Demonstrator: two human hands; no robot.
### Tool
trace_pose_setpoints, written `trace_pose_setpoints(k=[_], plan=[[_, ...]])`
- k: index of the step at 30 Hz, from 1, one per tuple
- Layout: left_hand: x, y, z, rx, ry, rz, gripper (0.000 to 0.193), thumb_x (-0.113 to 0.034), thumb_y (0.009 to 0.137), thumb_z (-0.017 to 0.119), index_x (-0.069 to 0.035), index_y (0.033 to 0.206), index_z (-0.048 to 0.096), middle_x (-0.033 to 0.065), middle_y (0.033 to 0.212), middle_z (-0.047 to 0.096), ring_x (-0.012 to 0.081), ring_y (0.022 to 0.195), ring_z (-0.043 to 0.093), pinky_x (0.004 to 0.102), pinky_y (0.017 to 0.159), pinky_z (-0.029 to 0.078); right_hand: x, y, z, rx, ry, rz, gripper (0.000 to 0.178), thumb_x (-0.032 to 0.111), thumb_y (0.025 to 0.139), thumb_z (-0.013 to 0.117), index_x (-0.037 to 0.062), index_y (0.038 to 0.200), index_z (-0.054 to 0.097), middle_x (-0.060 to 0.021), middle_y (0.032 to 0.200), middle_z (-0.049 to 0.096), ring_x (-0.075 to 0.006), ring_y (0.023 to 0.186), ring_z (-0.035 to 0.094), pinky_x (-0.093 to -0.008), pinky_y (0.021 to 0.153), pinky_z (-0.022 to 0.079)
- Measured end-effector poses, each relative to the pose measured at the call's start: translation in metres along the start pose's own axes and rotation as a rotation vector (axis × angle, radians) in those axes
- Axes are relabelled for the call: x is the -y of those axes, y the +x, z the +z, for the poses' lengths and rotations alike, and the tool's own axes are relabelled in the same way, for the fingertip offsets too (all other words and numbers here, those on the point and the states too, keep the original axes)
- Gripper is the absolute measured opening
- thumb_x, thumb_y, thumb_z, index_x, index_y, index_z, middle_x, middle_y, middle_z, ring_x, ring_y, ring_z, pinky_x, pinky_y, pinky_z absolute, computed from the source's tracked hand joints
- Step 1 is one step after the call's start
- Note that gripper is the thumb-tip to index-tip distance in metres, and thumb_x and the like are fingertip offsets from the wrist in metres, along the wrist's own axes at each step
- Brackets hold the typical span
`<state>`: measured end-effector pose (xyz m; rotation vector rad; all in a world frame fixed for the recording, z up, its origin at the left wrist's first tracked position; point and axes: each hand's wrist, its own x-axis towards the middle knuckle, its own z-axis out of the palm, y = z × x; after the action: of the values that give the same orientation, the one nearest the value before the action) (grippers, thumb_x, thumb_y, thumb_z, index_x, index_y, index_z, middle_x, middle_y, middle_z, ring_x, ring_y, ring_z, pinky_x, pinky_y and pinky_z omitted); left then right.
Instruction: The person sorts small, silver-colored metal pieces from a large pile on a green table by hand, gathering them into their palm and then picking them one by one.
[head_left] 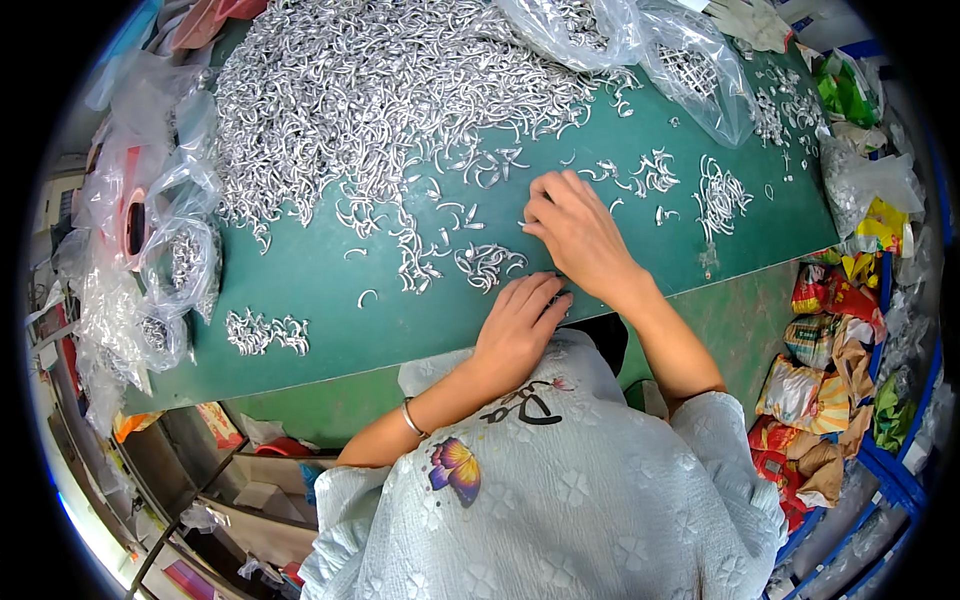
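Note:
On the green tabletop, my right hand is raised with its fingers curled inward. A pale glint shows by its fingertips, too small to name. Lower and to the left, my left hand rests at the near edge with its fingers bent together. Something small and silvery shows at those fingertips, mostly hidden. Beside the hands lies a small cluster of curved silver metal pieces. A huge heap of such pieces covers the far left and middle of the table.
Smaller groups include a pile of curved pieces at right and another small pile at left. Clear plastic bags with metal parts lie at the far right. More bags crowd the left edge. Colourful packages fill a blue rack.

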<state>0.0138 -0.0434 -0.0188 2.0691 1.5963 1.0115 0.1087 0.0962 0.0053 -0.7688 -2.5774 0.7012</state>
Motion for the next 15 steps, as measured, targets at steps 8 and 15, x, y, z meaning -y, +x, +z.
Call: trace_pose_setpoints(k=[8, 15], plan=[[-0.002, 0.000, -0.004, -0.001, 0.005, 0.018, 0.035, 0.003, 0.063, 0.064, -0.002, 0.099, 0.062, 0.0107, 0.107, 0.057, 0.0295, 0.099, 0.054, 0.0405, 0.083, 0.043, -0.058, -0.044, -0.078, -0.380, -0.378, 0.362, 0.009, 0.004, 0.077, 0.064, 0.0008, 0.080, 0.056, -0.0140, 0.081, 0.056, -0.0325, 0.080, 0.053, -0.0428, 0.072, 0.041], [-0.006, 0.003, -0.011, -0.022, -0.036, -0.067, 0.044, -0.005, 0.071, 0.071, -0.002, 0.113, 0.057, 0.0132, 0.114, 0.053, 0.0326, 0.106, 0.051, 0.0421, 0.088, 0.042, -0.048, -0.056, -0.077, -0.412, -0.307, 0.355, 0.016, 0.006, 0.078, 0.066, 0.0004, 0.090, 0.059, -0.0131, 0.090, 0.057, -0.0313, 0.090, 0.054, -0.0406, 0.080, 0.041]])
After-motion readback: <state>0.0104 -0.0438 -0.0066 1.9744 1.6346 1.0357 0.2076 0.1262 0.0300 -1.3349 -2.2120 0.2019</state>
